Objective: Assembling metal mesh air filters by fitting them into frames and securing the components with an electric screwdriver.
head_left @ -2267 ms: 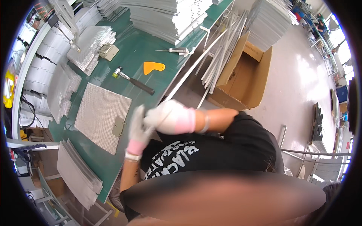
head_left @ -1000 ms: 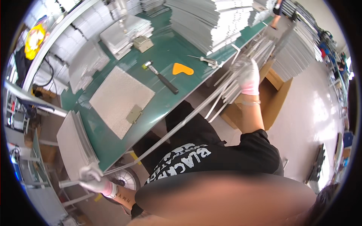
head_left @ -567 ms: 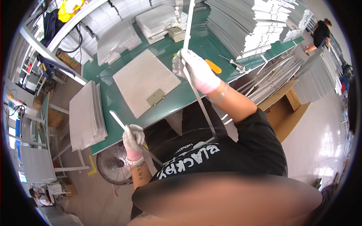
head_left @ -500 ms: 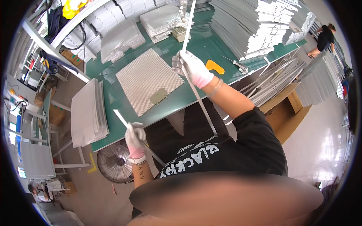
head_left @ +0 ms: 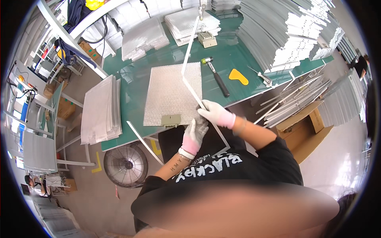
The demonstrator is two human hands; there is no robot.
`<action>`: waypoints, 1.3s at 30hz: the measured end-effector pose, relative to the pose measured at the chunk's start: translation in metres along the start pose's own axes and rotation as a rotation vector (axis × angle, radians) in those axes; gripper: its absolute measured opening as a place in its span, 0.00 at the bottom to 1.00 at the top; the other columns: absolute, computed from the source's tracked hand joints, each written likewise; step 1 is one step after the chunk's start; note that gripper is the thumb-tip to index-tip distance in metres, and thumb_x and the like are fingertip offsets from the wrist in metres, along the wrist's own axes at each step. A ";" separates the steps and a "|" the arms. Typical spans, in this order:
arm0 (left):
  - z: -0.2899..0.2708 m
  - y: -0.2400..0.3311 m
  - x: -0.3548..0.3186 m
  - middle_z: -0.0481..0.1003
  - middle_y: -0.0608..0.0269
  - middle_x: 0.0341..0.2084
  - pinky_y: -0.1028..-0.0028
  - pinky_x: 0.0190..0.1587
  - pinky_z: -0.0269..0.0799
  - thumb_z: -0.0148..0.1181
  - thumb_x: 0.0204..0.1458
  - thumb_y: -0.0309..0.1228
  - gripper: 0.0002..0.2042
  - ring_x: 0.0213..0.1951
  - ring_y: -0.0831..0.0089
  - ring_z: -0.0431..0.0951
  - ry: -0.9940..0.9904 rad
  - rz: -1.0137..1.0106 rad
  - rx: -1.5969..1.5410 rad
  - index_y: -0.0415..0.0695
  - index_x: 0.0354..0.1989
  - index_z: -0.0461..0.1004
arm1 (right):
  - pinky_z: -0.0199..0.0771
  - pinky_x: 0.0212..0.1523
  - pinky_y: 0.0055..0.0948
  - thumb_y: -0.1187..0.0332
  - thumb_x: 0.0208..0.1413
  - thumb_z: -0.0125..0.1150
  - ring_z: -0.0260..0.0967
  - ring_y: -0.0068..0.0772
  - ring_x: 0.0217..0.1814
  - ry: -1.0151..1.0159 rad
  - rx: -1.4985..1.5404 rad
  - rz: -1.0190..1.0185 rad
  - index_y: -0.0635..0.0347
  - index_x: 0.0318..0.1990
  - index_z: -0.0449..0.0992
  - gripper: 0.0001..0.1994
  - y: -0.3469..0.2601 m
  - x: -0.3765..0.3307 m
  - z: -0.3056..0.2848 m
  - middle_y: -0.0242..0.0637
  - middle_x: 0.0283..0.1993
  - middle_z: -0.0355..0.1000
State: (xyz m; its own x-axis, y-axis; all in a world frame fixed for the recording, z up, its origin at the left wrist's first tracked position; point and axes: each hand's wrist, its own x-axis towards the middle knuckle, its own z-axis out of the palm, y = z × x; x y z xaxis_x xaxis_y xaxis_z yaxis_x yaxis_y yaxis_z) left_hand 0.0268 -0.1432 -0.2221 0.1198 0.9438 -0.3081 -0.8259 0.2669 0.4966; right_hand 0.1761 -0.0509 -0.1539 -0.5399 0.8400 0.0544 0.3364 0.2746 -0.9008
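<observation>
My right hand (head_left: 216,114), in a white glove with a pink cuff, is closed round a long, thin, pale metal frame strip (head_left: 192,92). The strip bends above the hand; one part runs away over the table and another comes back toward my shirt. Its other end (head_left: 139,137) sticks up left of my left forearm. My left hand (head_left: 193,139), gloved alike, has its fingers apart near the strip and the near right corner of a silver mesh panel (head_left: 170,91). Whether they touch either is unclear. A small grey-green block (head_left: 171,120) lies on the panel's near edge.
On the green table (head_left: 131,79) lie a hammer (head_left: 217,77), a yellow scraper (head_left: 238,77) and a screwdriver (head_left: 262,77). Panel stacks (head_left: 101,111) stand left, behind and right. A floor fan (head_left: 126,165) is below left; an open cardboard box (head_left: 303,133) stands right.
My left hand has let go of the strip's left end and moved right, toward my right hand. My right hand has come nearer along the strip. The mesh panel sits straighter; the hammer has come into sight.
</observation>
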 end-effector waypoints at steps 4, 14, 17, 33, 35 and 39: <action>0.013 0.020 0.032 0.73 0.47 0.50 0.58 0.60 0.70 0.49 0.66 0.36 0.15 0.54 0.56 0.74 -0.237 0.278 0.154 0.37 0.53 0.67 | 0.70 0.35 0.22 0.69 0.64 0.49 0.65 0.21 0.31 0.286 0.206 -0.100 0.61 0.70 0.57 0.27 0.002 -0.028 0.018 0.34 0.36 0.71; 0.019 0.052 0.142 0.74 0.54 0.45 0.64 0.56 0.70 0.51 0.64 0.28 0.10 0.50 0.64 0.75 -0.185 0.389 0.146 0.34 0.46 0.71 | 0.72 0.30 0.22 0.70 0.70 0.43 0.57 0.16 0.20 0.112 0.962 0.060 0.58 0.75 0.43 0.29 0.033 -0.014 0.035 0.34 0.34 0.69; 0.016 0.050 0.150 0.75 0.55 0.44 0.66 0.54 0.72 0.51 0.64 0.28 0.10 0.48 0.65 0.75 -0.111 0.436 0.222 0.34 0.46 0.72 | 0.72 0.30 0.23 0.70 0.70 0.41 0.57 0.17 0.19 0.120 0.941 0.085 0.58 0.75 0.43 0.29 0.034 -0.020 0.037 0.34 0.33 0.69; 0.040 0.044 0.064 0.69 0.54 0.57 0.58 0.61 0.67 0.45 0.68 0.40 0.21 0.54 0.64 0.73 -0.195 0.114 -0.028 0.38 0.61 0.65 | 0.69 0.25 0.19 0.63 0.63 0.60 0.64 0.16 0.23 -0.058 0.504 0.309 0.63 0.51 0.71 0.15 0.027 0.113 -0.017 0.27 0.32 0.69; 0.035 0.066 0.023 0.71 0.53 0.57 0.59 0.60 0.67 0.45 0.68 0.40 0.21 0.55 0.65 0.73 -0.233 0.195 0.198 0.38 0.61 0.66 | 0.69 0.24 0.21 0.65 0.63 0.59 0.61 0.15 0.22 -0.051 0.631 0.341 0.60 0.44 0.71 0.10 0.036 0.116 -0.019 0.25 0.30 0.65; -0.039 0.166 -0.005 0.78 0.51 0.48 0.67 0.59 0.68 0.44 0.67 0.34 0.18 0.51 0.64 0.77 0.341 1.141 1.525 0.34 0.55 0.73 | 0.70 0.29 0.23 0.67 0.64 0.56 0.61 0.16 0.24 -0.150 0.793 0.327 0.58 0.47 0.68 0.08 0.041 0.109 -0.026 0.26 0.32 0.65</action>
State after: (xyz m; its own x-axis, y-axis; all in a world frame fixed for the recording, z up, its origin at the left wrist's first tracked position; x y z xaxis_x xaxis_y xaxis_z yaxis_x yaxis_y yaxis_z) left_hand -0.1324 -0.1112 -0.1692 -0.2956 0.7472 0.5952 0.6995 -0.2550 0.6676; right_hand 0.1509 0.0639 -0.1741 -0.6250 0.7339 -0.2661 -0.1144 -0.4233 -0.8987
